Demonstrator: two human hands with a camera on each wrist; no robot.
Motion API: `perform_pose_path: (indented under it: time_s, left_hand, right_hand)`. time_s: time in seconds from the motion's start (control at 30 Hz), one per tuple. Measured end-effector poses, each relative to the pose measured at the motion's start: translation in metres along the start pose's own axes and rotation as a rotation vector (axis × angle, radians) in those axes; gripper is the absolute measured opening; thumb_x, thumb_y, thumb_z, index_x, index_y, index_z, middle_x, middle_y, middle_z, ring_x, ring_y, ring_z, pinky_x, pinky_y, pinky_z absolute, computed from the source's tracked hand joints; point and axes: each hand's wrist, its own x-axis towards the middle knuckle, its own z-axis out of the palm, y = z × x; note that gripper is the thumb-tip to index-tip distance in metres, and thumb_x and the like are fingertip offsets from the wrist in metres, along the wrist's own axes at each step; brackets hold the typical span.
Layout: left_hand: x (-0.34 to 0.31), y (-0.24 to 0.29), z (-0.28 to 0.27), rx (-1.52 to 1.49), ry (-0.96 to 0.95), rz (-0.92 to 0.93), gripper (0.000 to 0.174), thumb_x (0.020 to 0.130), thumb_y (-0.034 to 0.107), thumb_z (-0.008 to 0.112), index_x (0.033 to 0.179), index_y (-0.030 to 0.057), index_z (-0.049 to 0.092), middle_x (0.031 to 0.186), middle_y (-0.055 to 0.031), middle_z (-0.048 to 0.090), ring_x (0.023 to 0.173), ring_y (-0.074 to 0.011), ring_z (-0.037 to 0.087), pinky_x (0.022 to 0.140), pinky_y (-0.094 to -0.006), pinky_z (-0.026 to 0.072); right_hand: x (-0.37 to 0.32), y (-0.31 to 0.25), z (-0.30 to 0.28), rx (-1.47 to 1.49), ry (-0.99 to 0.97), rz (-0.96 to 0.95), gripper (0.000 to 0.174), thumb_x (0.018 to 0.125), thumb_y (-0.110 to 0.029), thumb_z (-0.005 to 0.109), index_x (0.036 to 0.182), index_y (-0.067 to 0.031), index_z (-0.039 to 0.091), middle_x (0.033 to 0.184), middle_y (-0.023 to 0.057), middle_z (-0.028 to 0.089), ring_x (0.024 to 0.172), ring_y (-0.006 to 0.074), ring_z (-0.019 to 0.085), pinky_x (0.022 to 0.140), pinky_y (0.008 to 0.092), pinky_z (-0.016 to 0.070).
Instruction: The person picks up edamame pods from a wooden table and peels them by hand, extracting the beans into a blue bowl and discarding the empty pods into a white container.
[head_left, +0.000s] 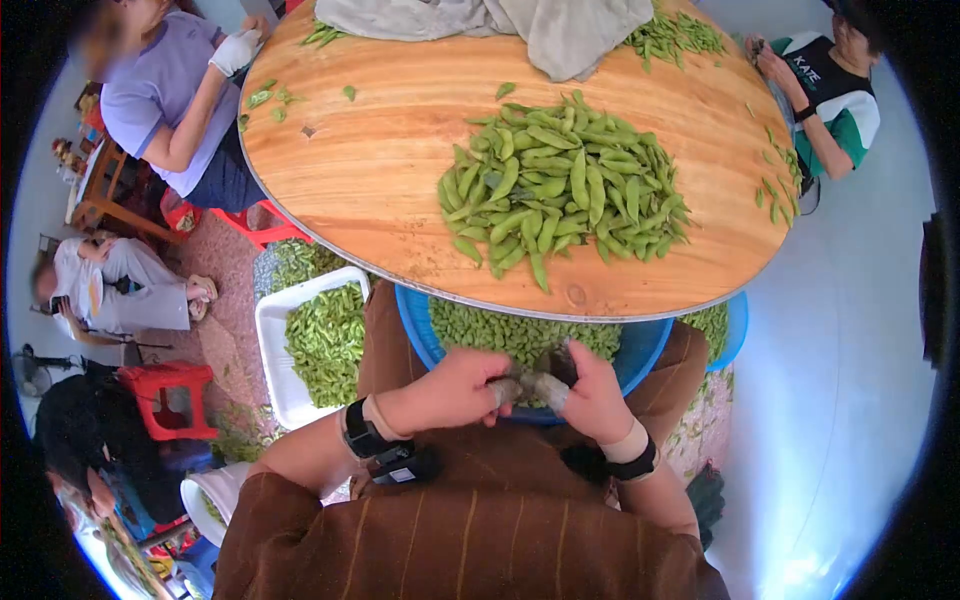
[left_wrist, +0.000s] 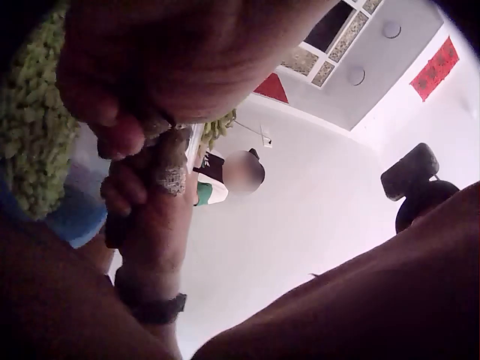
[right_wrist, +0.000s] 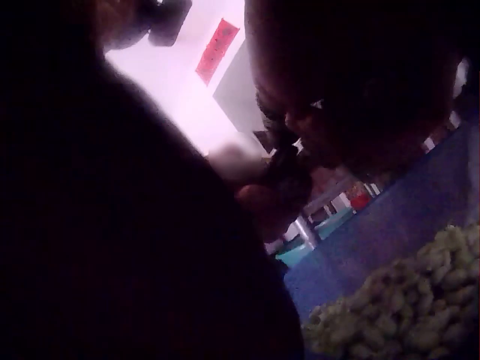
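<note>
My left hand (head_left: 455, 388) and right hand (head_left: 597, 398) meet above a blue basin (head_left: 408, 318) of shelled green beans (head_left: 470, 335). Both hands have curled fingers, with the fingertips close together. Whitish coverings wrap some of the fingertips (head_left: 545, 390), and one right finger shows a rough pale wrap in the left wrist view. I cannot tell whether a pod sits between the fingertips. Ahead on the round wooden table (head_left: 350, 190) lies a heap of green soybean pods (head_left: 570, 185). The right wrist view is dark, with beans (right_wrist: 397, 307) at its lower right.
At left on the floor stands a white tub (head_left: 275, 370) of green pods or husks. A grey cloth (head_left: 560, 40) lies at the table's far side. Other people sit around, one in a lilac shirt (head_left: 150, 110). Behind them is a red stool (head_left: 170, 395).
</note>
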Motion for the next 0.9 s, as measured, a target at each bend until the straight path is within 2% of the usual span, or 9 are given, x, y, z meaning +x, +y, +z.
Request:
perform_pose_path:
  time_s: [0.03,0.1,0.17,0.27,0.47,0.6,0.67,0.87,0.9]
  left_hand:
    - [-0.004,0.007,-0.001,-0.045,-0.094,0.001,0.011,0.089,0.008,0.052,0.084,0.0005,0.058,0.071,-0.0038,0.063,0.057,-0.0089,0.059,0.051,-0.0224,0.0476]
    - [-0.009,0.015,-0.002,-0.092,-0.194,0.003,0.010,0.090,0.008,0.053,0.084,0.0014,0.058,0.072,-0.0027,0.063,0.057,-0.0084,0.058,0.052,-0.0220,0.0476]
    - [-0.010,0.020,-0.002,-0.206,-0.435,0.047,0.009,0.091,0.007,0.051,0.088,0.0016,0.058,0.075,-0.0018,0.063,0.060,-0.0076,0.058,0.055,-0.0208,0.0472]
    - [-0.009,0.025,-0.003,-0.322,-0.476,0.027,0.009,0.091,0.006,0.049,0.091,0.0014,0.058,0.078,-0.0014,0.063,0.062,-0.0074,0.058,0.057,-0.0215,0.0477]
    - [0.000,0.008,-0.006,-0.133,-0.355,0.120,0.008,0.087,0.003,0.052,0.092,0.0013,0.058,0.078,-0.0015,0.063,0.064,-0.0105,0.060,0.060,-0.0254,0.0494]
    - [0.009,-0.004,-0.002,0.059,-0.286,0.124,0.009,0.084,0.004,0.054,0.092,0.0011,0.058,0.076,-0.0042,0.064,0.065,-0.0120,0.062,0.060,-0.0271,0.0501]
    - [0.015,-0.011,0.005,0.522,-0.088,0.290,0.010,0.085,0.006,0.054,0.092,0.0006,0.058,0.076,-0.0068,0.065,0.065,-0.0127,0.063,0.060,-0.0280,0.0508]
    - [0.016,-0.005,-0.011,-0.032,-0.222,0.047,0.010,0.087,0.007,0.052,0.093,0.0000,0.057,0.077,-0.0055,0.064,0.065,-0.0116,0.062,0.060,-0.0274,0.0511]
    - [0.010,-0.008,-0.019,-0.098,-0.205,0.022,0.012,0.087,0.007,0.051,0.094,-0.0001,0.057,0.076,-0.0055,0.063,0.066,-0.0108,0.062,0.059,-0.0269,0.0510]
  right_hand:
    - [0.000,-0.004,-0.005,-0.004,-0.003,-0.003,0.023,0.080,-0.015,0.067,0.089,-0.0012,0.052,0.067,0.0062,0.055,0.056,0.0189,0.054,0.053,0.0305,0.0432]
    - [-0.002,-0.015,-0.018,0.483,-0.319,0.369,0.025,0.080,-0.018,0.069,0.091,-0.0032,0.051,0.065,0.0004,0.053,0.053,0.0078,0.050,0.047,0.0230,0.0392]
    - [-0.006,-0.025,-0.022,0.587,-0.364,0.396,0.023,0.081,-0.018,0.068,0.090,-0.0045,0.052,0.064,-0.0006,0.053,0.051,0.0060,0.049,0.046,0.0211,0.0370]
    - [-0.005,-0.032,-0.030,0.695,-0.422,0.412,0.020,0.081,-0.017,0.068,0.089,-0.0054,0.053,0.064,-0.0020,0.054,0.052,0.0080,0.050,0.047,0.0223,0.0387]
    - [-0.001,-0.029,-0.027,-0.139,-0.217,0.017,0.031,0.073,-0.021,0.074,0.085,-0.0022,0.053,0.067,0.0059,0.059,0.055,0.0149,0.056,0.050,0.0283,0.0428]
    - [0.002,-0.030,-0.016,-0.449,-0.214,-0.021,0.031,0.067,-0.017,0.072,0.083,-0.0012,0.051,0.072,0.0176,0.058,0.067,0.0350,0.058,0.059,0.0391,0.0464]
    - [0.002,-0.027,-0.012,-0.535,-0.233,0.005,0.030,0.066,-0.014,0.071,0.080,-0.0010,0.048,0.074,0.0207,0.056,0.073,0.0418,0.056,0.063,0.0427,0.0472]
    - [0.001,-0.015,-0.020,-0.531,-0.115,0.096,0.024,0.064,-0.007,0.066,0.080,-0.0008,0.050,0.079,0.0210,0.056,0.078,0.0397,0.057,0.064,0.0445,0.0468]
    - [0.002,-0.017,-0.023,-0.619,-0.090,-0.032,0.023,0.064,-0.006,0.065,0.082,-0.0011,0.052,0.079,0.0205,0.057,0.078,0.0385,0.058,0.064,0.0437,0.0473]
